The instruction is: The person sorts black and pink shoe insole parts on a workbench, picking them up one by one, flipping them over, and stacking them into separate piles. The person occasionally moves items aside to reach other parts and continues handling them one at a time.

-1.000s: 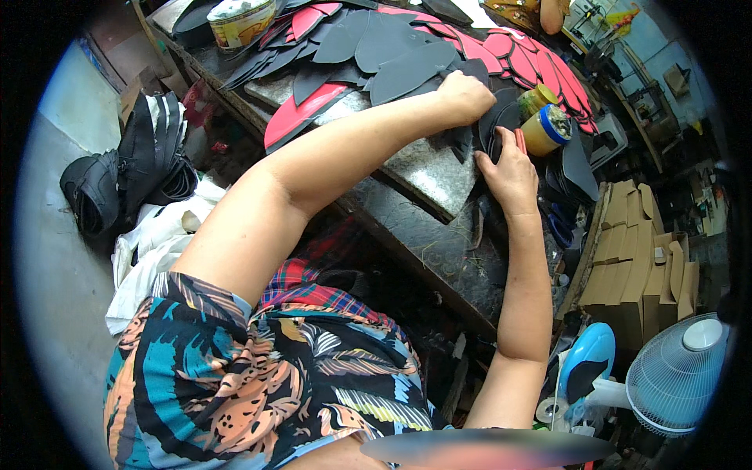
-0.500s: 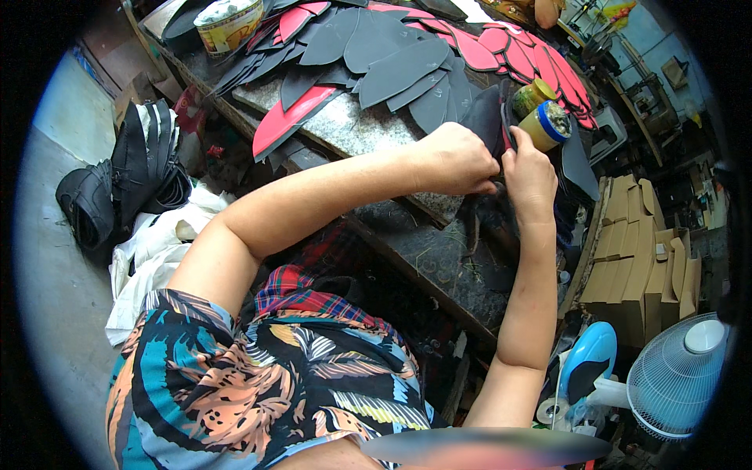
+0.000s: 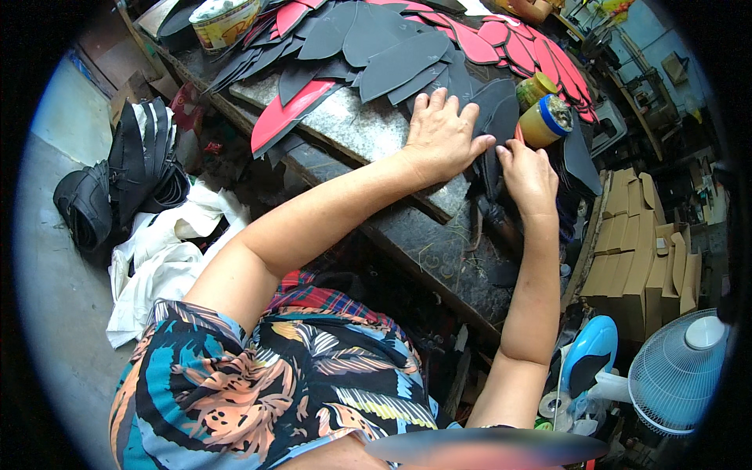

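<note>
- Since the previous frame: left hand (image 3: 444, 133) shifted up and a bit leftward, unfolded from a fist. Right hand (image 3: 533, 178) about where it was.
- Far left: black bundle (image 3: 117, 176) by the wall, white cloth (image 3: 168, 254) just below it.
- Table, far corner: tub (image 3: 225, 25). Pile of dark grey leaf-shaped pieces (image 3: 368, 39) to its right.
- Pink piece (image 3: 288, 113) lies partly on the speckled stone slab (image 3: 345, 125), pile overlapping it.
- Left hand: palm down at the pile's near edge, fingers straight, slightly apart, thumb pointing at the right hand.
- Single grey piece (image 3: 498, 106): between the two hands, just left of the jars, left thumb at its lower edge.
- Right hand: fingers curled, close together, near that piece's lower right edge. Small reddish thing (image 3: 518, 133) at the fingertips; can't tell if clamped.
- Two jars (image 3: 540, 125) just beyond the right hand; pink pieces (image 3: 540, 59) behind them.
- Far right: cardboard boxes (image 3: 627, 262), fan (image 3: 677, 376) below.
</note>
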The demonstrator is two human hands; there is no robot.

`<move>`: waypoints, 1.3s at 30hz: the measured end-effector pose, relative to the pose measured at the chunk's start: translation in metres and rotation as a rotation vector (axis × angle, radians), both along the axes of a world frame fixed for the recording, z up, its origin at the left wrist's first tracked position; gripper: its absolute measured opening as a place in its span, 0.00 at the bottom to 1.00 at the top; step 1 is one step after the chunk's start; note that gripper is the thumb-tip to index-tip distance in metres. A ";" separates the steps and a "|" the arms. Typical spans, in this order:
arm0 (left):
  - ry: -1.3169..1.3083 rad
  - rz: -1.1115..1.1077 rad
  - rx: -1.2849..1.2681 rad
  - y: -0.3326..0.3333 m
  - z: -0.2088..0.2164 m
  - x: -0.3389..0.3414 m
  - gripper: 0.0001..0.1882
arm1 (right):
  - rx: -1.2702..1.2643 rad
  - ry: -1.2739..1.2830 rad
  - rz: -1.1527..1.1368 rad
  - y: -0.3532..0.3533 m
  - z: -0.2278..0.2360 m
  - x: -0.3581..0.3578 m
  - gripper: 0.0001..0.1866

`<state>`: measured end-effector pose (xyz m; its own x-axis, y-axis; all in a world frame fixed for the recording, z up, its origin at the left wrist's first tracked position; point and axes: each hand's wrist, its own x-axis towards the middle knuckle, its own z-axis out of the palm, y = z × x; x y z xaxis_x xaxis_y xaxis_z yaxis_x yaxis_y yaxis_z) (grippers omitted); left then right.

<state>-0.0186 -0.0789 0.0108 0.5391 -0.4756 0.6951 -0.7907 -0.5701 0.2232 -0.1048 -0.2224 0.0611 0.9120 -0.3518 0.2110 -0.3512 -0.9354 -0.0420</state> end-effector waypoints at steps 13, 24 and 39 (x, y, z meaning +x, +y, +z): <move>0.366 -0.446 -0.451 0.012 0.002 0.007 0.32 | 1.198 -0.470 0.163 -0.014 -0.040 0.025 0.42; 0.253 -0.576 -0.570 0.017 0.011 0.007 0.46 | 1.491 -0.872 0.426 0.006 0.006 0.009 0.27; 0.335 -0.561 -0.649 0.025 0.012 0.011 0.48 | 1.192 -0.599 0.529 0.026 -0.015 0.016 0.35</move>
<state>-0.0073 -0.0542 0.0231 0.5687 -0.2995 0.7661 -0.7498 0.1943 0.6325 -0.0886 -0.1960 0.0465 0.8701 -0.2422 0.4292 0.3714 -0.2502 -0.8941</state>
